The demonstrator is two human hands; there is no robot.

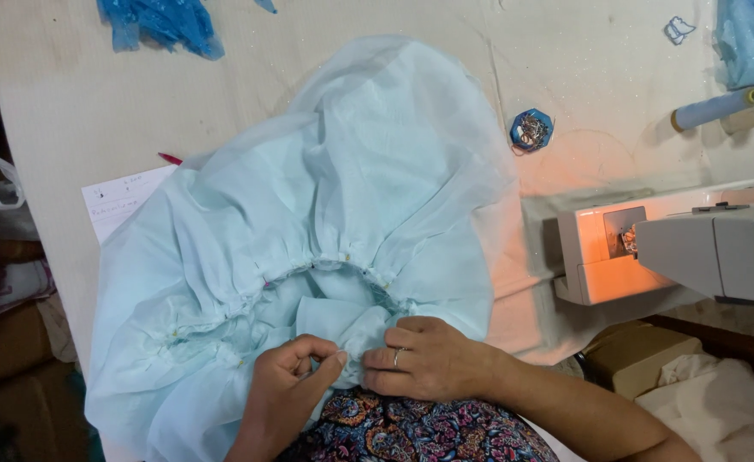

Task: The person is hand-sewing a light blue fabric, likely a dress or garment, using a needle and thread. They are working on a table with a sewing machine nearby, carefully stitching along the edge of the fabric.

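Fabric (325, 214) spreads beyond both hands; L hand (287, 376) & R hand (428, 359) pinching its edge.

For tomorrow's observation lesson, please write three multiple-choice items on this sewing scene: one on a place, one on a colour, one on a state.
1. Where is the sewing machine?
A. To the right of the gathered fabric
B. To its left
C. Under it

2. What colour is the gathered fabric?
A. Red
B. Pale blue
C. Black

3. What are the left hand and right hand doing?
A. Resting in the lap, off the cloth
B. Holding scissors
C. Pinching the fabric's near edge

Answers:
1. A, since the white machine stands at the right edge of the table.
2. B, as the whole cloth is light blue.
3. C, because both hands' fingers grip folds of cloth, close together.
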